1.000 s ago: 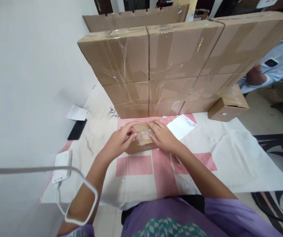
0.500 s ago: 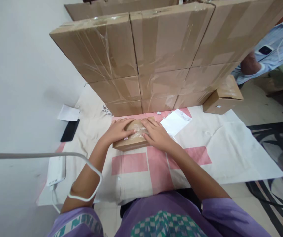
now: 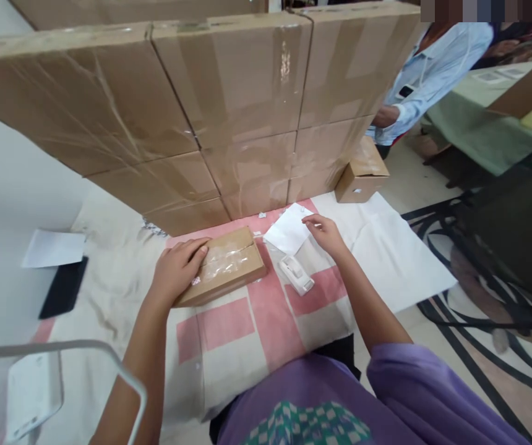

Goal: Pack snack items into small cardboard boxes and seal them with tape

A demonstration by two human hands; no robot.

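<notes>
A small flat cardboard box point(image 3: 229, 254) with clear tape across its top lies on the pink and white cloth. My left hand point(image 3: 180, 266) grips its left end, fingers over the far edge and thumb on top. A small printed sticker point(image 3: 196, 280) shows near that thumb. My right hand point(image 3: 325, 233) hovers at the right edge of a white sheet point(image 3: 288, 228), fingers partly bent and apart, with nothing visible in them. Just in front of the sheet lies a white tape dispenser point(image 3: 296, 275).
Large taped cartons point(image 3: 247, 80) form a wall behind the work area. A small carton point(image 3: 362, 173) stands at the right, near a person in a light blue sleeve point(image 3: 451, 52). At left are a black phone-like slab point(image 3: 64, 287), paper point(image 3: 55, 247) and a white cable point(image 3: 85, 346).
My right hand has left the box and moved right to the white sheet. My left hand stays on the box. The view has turned right, and the tape dispenser is now uncovered.
</notes>
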